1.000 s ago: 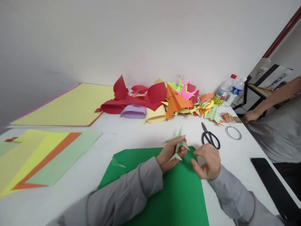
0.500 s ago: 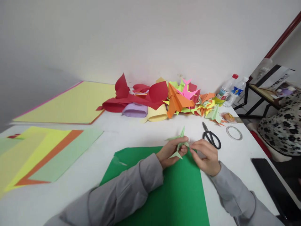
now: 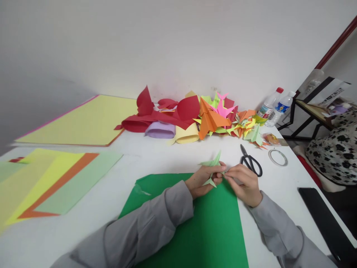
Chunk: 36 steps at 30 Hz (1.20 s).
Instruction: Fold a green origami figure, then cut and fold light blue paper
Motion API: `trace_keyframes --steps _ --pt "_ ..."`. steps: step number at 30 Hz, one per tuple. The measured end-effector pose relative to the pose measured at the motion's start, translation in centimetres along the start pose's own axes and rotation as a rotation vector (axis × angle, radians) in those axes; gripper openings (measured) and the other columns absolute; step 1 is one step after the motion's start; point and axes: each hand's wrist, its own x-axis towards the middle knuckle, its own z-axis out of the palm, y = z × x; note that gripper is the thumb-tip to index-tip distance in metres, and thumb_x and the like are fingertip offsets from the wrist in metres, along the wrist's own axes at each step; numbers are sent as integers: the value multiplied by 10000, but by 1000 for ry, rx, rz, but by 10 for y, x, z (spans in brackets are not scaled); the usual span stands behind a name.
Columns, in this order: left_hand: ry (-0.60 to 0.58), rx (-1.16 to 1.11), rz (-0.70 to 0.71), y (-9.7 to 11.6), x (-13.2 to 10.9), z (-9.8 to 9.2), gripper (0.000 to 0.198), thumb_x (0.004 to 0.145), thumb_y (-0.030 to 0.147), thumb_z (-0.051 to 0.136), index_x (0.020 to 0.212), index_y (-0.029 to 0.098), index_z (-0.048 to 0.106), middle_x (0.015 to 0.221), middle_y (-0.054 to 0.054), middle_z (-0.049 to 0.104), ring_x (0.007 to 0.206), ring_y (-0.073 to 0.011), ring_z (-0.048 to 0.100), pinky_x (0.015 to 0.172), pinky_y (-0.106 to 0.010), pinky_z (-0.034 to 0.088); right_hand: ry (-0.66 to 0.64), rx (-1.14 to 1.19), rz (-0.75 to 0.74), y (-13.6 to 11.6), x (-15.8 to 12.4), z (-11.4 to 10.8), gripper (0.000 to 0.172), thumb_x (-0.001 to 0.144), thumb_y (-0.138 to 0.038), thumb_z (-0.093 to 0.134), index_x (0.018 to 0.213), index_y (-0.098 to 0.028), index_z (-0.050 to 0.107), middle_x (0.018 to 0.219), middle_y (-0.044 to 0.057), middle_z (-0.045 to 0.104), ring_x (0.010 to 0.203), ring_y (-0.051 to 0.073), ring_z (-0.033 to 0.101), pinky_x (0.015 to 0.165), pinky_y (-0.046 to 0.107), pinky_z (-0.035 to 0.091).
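Between the fingers of my left hand point(image 3: 198, 181) is a light green folded paper plane point(image 3: 214, 162), its pointed ends sticking out above and below the grip. My left thumb lies across the middle of it. My right hand point(image 3: 245, 184) is closed in a pinch at the plane's right edge, fingertips close against the left hand's. The pinched bit is mostly covered by the fingers. Both hands are above a large green paper sheet point(image 3: 214, 230) on the white table.
Black-handled scissors point(image 3: 251, 163) and a tape roll point(image 3: 278, 158) lie right of my hands. Folded paper shapes, including an orange plane point(image 3: 210, 118), are piled along the wall by two bottles point(image 3: 280, 108). Coloured sheets point(image 3: 75, 186) lie left; a black flat object point(image 3: 323, 223) lies right.
The paper plane has turned slightly in my left hand. My left thumb has moved across it, and my right fingertips have drawn a little closer to the left hand.
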Motion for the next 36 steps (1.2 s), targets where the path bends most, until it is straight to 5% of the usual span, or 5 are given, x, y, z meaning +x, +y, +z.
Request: trace_keyframes --steps 13,24,29,36 --pt "-17 -20 -129 9 3 -6 111 762 -6 633 779 100 605 602 32 508 456 -13 483 387 -76 337 -117 27 66 6 -1 -4 137 853 -104 583 887 -199 676 840 80 695 779 183 645 713 323 526" --pt "43 98 -82 8 7 -2 90 782 111 701 755 134 618 623 27 565 504 -44 522 455 -116 428 -243 190 483 13 -1 -5 207 898 -348 555 776 -193 616 731 28 625 647 141 539 597 261 414" --pt "18 223 -78 8 6 -8 115 774 229 718 811 151 642 654 18 569 550 -75 528 522 -179 418 -120 394 785 16 2 -6 307 762 -485 695 727 -185 641 674 16 643 579 129 526 569 262 413" --pt "98 424 -146 11 -5 4 81 789 249 643 808 174 669 650 38 574 588 -88 502 607 -226 352 -5 666 1101 17 8 -8 280 531 -361 859 573 -160 669 540 14 657 514 110 551 526 238 409"
